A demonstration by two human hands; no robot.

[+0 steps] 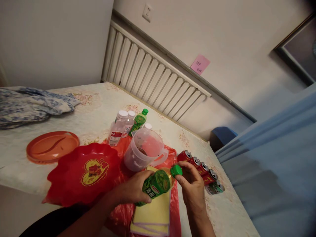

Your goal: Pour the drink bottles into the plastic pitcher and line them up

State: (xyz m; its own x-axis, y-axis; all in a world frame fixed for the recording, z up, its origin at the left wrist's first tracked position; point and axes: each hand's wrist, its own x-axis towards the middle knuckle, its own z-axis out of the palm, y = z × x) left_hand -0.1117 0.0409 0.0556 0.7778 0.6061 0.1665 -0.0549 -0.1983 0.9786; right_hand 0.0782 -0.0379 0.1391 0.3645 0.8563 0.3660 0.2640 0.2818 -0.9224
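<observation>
The left hand (133, 191) is wrapped around one green-labelled bottle (158, 182), held tilted near the front above yellow cloths (154, 214); the right hand (191, 184) pinches its green cap (176, 170). Beyond stands one clear jug (143, 149), then four upright bottles (128, 123). Five cans (201, 169) lie in a row to the right; two red dishes (74, 161) sit left.

I'm seeing a red heart-printed dish (85, 172) sitting beside an orange plate (52, 146), a clear plastic jug (144, 149) standing on a red bag (172, 154), capped bottles (123, 126) behind it, red cans (201, 168) lying in a row, yellow cloths (154, 215) nearest me, blue patterned fabric (32, 105) bunching far left.
</observation>
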